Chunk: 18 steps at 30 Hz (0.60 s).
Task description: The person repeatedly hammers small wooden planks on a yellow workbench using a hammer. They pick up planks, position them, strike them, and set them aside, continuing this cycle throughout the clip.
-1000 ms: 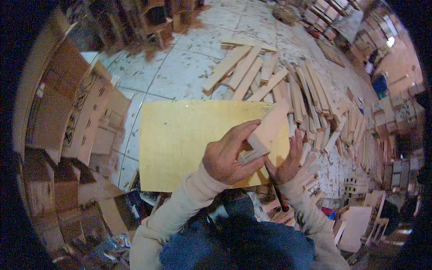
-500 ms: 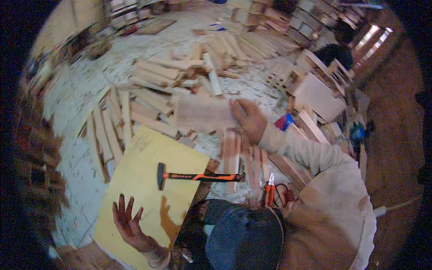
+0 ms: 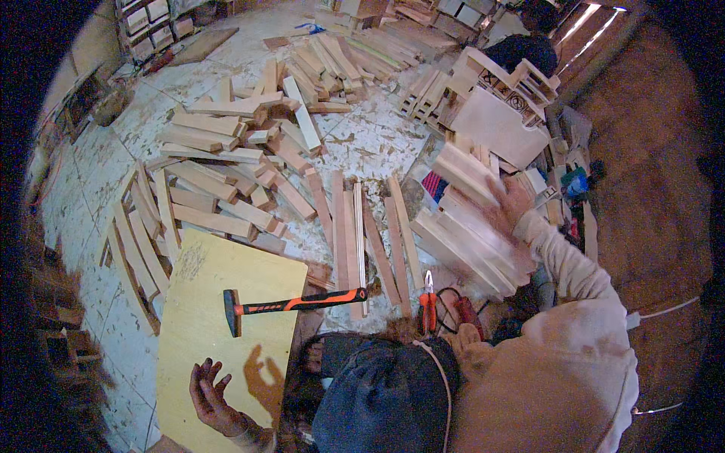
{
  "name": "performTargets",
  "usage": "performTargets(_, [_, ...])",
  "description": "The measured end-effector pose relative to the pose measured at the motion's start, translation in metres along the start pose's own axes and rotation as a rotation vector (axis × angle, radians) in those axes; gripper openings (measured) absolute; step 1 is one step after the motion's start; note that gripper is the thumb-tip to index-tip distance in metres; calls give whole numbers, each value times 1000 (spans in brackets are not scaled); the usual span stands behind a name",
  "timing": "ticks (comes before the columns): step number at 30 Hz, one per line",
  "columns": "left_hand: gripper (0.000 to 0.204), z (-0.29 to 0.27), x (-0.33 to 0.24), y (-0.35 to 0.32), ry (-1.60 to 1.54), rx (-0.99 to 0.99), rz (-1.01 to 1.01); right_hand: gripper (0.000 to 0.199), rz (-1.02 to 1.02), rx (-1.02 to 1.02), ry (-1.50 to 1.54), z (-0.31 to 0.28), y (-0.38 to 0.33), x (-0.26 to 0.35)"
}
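One loose, empty left hand (image 3: 213,399), its fingers bent, is over the yellow board (image 3: 204,275) at the lower left of the frame, where a black-and-orange hammer (image 3: 276,305) lies too. The right hand (image 3: 510,205) (too blurry to tell if its fingers grip) is at the pale wood pieces (image 3: 470,240), right of the middle of the frame.

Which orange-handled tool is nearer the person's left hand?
The hammer, its black head on the yellow board just beyond the left hand; the orange-handled pliers lie farther right, off the board.
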<state>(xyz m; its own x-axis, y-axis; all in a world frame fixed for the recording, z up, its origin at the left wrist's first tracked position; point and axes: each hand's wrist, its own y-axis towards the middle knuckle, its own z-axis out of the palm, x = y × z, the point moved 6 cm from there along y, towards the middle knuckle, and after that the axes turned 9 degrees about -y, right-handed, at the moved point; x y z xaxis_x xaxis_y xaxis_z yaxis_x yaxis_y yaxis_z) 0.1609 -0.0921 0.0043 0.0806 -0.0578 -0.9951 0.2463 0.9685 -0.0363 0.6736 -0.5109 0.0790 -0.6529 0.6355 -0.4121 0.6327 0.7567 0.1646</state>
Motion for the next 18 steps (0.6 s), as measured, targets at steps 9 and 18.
performTargets(9, [36, -10, -5, -10, 26, -53, -25, 56, 118, -34, -53, 47, -26, 0])
performTargets(18, [34, -26, 14, -23, -5, -133, -64, 47, 70, -349, 135, 22, 27, 75])
